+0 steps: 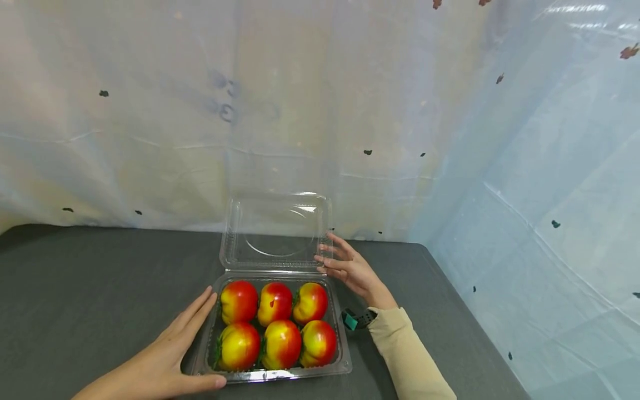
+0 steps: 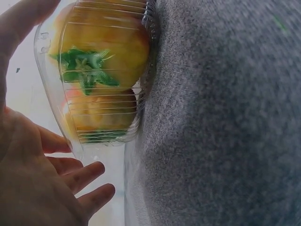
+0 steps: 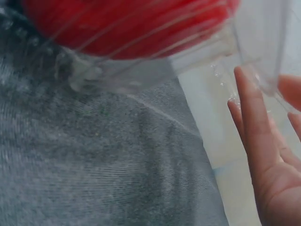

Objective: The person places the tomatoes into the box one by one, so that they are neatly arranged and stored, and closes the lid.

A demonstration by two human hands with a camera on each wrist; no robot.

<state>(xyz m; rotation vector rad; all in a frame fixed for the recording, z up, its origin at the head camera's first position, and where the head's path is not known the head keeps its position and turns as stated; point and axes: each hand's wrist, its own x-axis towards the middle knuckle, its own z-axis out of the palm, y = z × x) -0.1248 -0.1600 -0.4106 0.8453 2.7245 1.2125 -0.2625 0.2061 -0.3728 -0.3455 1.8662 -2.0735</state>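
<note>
A clear plastic clamshell box stands on the table, its lid swung up and back behind it. Inside, in two rows, sit several shiny red-and-yellow fruits; green leafy tops show through the ribbed side. My left hand lies along the box's left side, fingers extended and thumb at the near-left corner. Its fingertips spread beside the rim in the left wrist view. At the lid's lower right edge, near the hinge, is my right hand, fingers spread and fairly straight.
The dark grey table extends to both sides. A pale plastic sheet hangs behind it, close to the raised lid, and another sheet closes off the right. A dark band with a green piece circles my right wrist.
</note>
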